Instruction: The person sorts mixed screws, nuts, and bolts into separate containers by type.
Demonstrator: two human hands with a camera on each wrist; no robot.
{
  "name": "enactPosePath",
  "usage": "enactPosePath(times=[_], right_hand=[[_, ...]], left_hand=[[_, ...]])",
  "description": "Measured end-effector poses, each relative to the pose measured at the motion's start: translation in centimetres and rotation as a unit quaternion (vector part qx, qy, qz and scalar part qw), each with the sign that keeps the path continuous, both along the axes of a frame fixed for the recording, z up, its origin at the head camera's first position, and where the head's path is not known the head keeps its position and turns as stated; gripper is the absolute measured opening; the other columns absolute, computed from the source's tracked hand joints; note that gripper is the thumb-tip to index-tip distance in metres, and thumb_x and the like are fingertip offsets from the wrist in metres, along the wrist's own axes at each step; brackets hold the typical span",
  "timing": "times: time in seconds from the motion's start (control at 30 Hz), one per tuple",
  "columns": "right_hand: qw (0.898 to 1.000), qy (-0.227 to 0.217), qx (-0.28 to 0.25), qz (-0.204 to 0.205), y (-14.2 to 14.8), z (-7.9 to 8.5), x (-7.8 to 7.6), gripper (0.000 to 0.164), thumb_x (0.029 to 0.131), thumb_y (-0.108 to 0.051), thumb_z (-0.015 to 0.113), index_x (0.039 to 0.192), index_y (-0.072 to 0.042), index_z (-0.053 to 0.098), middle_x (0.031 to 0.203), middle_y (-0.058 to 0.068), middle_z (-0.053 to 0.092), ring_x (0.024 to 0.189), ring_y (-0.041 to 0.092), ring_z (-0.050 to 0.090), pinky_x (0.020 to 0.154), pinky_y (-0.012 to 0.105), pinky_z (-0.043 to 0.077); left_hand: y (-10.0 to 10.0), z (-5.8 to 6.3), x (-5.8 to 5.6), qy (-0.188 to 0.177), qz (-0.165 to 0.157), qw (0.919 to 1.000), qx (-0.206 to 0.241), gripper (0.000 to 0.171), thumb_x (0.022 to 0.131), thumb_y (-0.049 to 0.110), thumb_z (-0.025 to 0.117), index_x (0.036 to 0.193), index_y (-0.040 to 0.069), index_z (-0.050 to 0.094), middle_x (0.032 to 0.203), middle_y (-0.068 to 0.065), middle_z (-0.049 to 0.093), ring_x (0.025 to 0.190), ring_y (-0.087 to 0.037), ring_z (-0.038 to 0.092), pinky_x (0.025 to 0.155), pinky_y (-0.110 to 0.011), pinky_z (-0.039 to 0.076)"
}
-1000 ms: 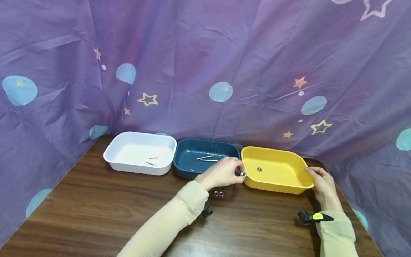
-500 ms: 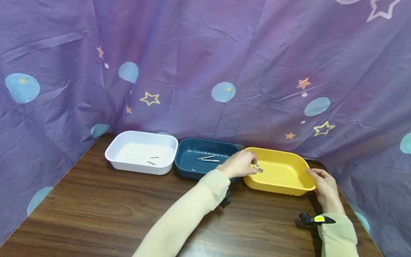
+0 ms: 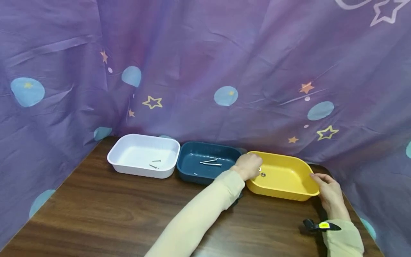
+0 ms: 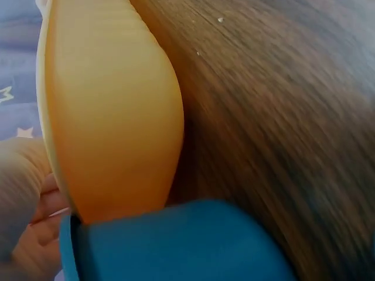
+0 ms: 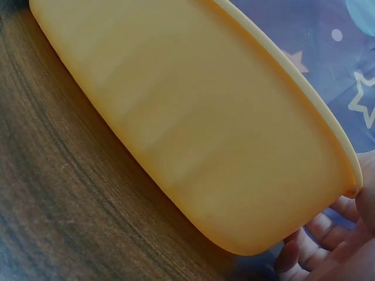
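My left hand (image 3: pixel 248 166) is over the left end of the yellow tray (image 3: pixel 293 194), its fingers curled and mostly hidden from above. At their edge shows a small shiny metal nut (image 3: pixel 259 169), partly covered by the hand. Another nut (image 3: pixel 263 175) lies on the tray floor just beside it. In the left wrist view the left fingers (image 4: pixel 51 202) curl at the rim where the yellow tray meets the blue tray (image 4: pixel 176 246). My right hand (image 3: pixel 330 194) grips the yellow tray's right end, thumb at the rim and fingers beneath, as the right wrist view shows.
The blue tray holds two long screws (image 3: pixel 210 162). Left of it, a white tray (image 3: pixel 136 171) holds smaller screws (image 3: pixel 155 164). The three trays stand in a row at the back of the wooden table (image 3: pixel 106 214), against a purple curtain (image 3: pixel 179 71).
My left hand has moved right, from the gap between the blue and yellow trays to inside the yellow tray's left end, carrying a nut. My right hand keeps its grip on the rim.
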State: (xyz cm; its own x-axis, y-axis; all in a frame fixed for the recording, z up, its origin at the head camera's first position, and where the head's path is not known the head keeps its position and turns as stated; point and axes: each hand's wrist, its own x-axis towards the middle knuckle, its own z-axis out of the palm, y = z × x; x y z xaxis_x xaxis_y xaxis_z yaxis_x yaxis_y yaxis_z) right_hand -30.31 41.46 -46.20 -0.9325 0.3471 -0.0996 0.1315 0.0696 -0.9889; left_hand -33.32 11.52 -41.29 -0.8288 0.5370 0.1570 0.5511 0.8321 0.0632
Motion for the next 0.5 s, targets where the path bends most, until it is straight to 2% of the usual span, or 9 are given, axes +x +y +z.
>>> enactPosePath(times=[0.27, 0.4, 0.5], right_hand=[[1.000, -0.013, 0.002, -0.002, 0.1, -0.1, 0.6, 0.016, 0.088, -0.031, 0.074, 0.093, -0.020, 0.064, 0.079, -0.011, 0.060, 0.067, 0.006, 0.059, 0.053, 0.023, 0.051], [1.000, -0.007, 0.002, 0.003, 0.1, 0.0, 0.4, 0.013, 0.088, -0.030, 0.074, 0.089, -0.022, 0.064, 0.077, -0.010, 0.061, 0.064, 0.006, 0.059, 0.050, 0.023, 0.050], [1.000, 0.002, 0.000, 0.006, 0.2, 0.0, 0.4, 0.013, 0.087, -0.029, 0.075, 0.089, -0.022, 0.065, 0.077, -0.010, 0.061, 0.063, 0.006, 0.059, 0.049, 0.022, 0.049]], left_hand=[[1.0, -0.4, -0.1, -0.013, -0.006, 0.9996, -0.025, 0.012, 0.090, 0.036, 0.070, 0.087, 0.024, 0.070, 0.091, 0.009, 0.065, 0.086, -0.009, 0.057, 0.070, -0.028, 0.050], [0.5, 0.0, -0.1, -0.024, -0.025, 0.9993, -0.009, 0.014, 0.090, 0.036, 0.071, 0.095, 0.022, 0.071, 0.089, 0.009, 0.064, 0.084, -0.008, 0.057, 0.069, -0.026, 0.049], [0.0, 0.8, 0.3, -0.019, -0.036, 0.9991, -0.004, 0.024, 0.089, 0.039, 0.071, 0.107, 0.024, 0.070, 0.097, 0.012, 0.065, 0.089, -0.008, 0.058, 0.074, -0.026, 0.048]])
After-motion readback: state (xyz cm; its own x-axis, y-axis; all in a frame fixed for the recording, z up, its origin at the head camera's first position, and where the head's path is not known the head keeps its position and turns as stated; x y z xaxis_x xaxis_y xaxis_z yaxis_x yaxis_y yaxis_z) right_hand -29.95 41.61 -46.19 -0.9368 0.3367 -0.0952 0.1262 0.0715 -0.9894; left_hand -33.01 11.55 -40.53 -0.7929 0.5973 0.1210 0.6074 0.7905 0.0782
